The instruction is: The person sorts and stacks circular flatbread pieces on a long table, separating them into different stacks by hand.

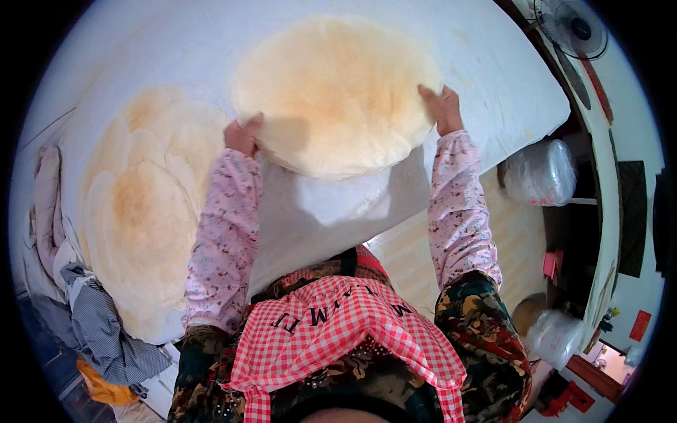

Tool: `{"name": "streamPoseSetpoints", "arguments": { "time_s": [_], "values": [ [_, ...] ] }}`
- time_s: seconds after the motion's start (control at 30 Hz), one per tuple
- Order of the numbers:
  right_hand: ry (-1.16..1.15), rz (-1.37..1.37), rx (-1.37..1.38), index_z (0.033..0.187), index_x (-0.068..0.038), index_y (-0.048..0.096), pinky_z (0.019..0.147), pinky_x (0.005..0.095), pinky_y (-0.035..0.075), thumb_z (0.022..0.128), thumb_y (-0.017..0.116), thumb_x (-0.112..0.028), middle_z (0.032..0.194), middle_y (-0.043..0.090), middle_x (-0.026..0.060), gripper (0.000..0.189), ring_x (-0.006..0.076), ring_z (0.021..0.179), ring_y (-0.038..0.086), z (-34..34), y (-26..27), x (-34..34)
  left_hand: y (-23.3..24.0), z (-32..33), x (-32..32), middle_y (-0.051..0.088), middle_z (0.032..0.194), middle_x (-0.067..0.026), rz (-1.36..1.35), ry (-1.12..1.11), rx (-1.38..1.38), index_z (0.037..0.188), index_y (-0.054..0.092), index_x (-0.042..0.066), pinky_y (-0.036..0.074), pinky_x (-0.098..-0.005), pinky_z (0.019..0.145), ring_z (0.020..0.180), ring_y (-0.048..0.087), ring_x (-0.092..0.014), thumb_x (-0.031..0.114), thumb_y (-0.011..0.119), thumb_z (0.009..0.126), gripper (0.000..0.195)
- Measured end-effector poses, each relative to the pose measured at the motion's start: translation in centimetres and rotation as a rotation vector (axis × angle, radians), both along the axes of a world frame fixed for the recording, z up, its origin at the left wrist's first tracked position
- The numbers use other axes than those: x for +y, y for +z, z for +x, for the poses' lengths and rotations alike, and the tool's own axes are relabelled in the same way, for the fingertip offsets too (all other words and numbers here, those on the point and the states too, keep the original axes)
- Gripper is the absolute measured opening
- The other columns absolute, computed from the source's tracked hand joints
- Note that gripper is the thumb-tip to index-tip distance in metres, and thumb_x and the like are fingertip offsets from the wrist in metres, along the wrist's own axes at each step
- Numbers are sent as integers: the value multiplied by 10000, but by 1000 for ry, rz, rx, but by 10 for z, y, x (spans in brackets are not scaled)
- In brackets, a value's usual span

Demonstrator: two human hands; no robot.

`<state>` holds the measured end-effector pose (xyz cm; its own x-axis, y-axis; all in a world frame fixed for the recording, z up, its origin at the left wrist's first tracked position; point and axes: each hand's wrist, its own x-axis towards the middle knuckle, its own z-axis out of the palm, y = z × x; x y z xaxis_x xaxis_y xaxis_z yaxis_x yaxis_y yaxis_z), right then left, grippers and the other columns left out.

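A large round, thin flatbread [338,95], pale with browned patches, is held by its edges in front of me, over a table covered with white cloth [502,95]. My left hand [244,135] grips its lower left edge, and my right hand [443,108] pinches its right edge. The near edge of the bread casts a shadow on the cloth. To the left, several similar flatbreads [140,211] lie overlapping on the table, partly behind my left sleeve.
A striped grey cloth [100,322] and a rolled pinkish fabric [48,211] lie at the left edge. Plastic-wrapped bundles [539,172] stand at the right, beyond the table corner. An electric fan [574,26] is at the upper right.
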<state>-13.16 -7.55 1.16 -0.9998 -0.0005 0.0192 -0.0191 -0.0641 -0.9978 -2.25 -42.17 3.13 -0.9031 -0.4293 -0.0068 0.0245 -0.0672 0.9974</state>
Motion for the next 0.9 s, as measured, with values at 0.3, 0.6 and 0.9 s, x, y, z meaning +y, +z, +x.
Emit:
{"name": "streamPoseSetpoints", "arguments": {
  "time_s": [0.3, 0.6, 0.9],
  "values": [
    [-132, 30, 159, 1194, 26, 230, 854, 307, 310, 724, 550, -265, 1156, 349, 190, 639, 241, 1031, 378, 12, -12, -2, -8, 18, -34, 500, 877, -63, -263, 253, -139, 1099, 372, 71, 419, -279, 601, 779, 483, -132, 309, 563, 702, 501],
    [18, 382, 223, 1181, 42, 232, 854, 311, 314, 759, 499, -181, 1124, 368, 176, 547, 232, 1005, 385, 9, -44, -5, -21, 6, -7, 361, 1147, -205, -409, 184, -212, 1185, 253, 10, 266, -307, 900, 1095, 338, -259, 371, 529, 712, 655],
    [10, 219, 567, 1118, -7, 373, 726, 277, 410, 771, 487, -130, 1061, 454, 108, 386, 204, 855, 493, 39, 68, -58, 3, 200, -194, 511, 946, -128, -977, 972, -490, 1086, 393, 98, 410, -325, 756, 870, 499, -244, 230, 598, 659, 492]
  ]
}}
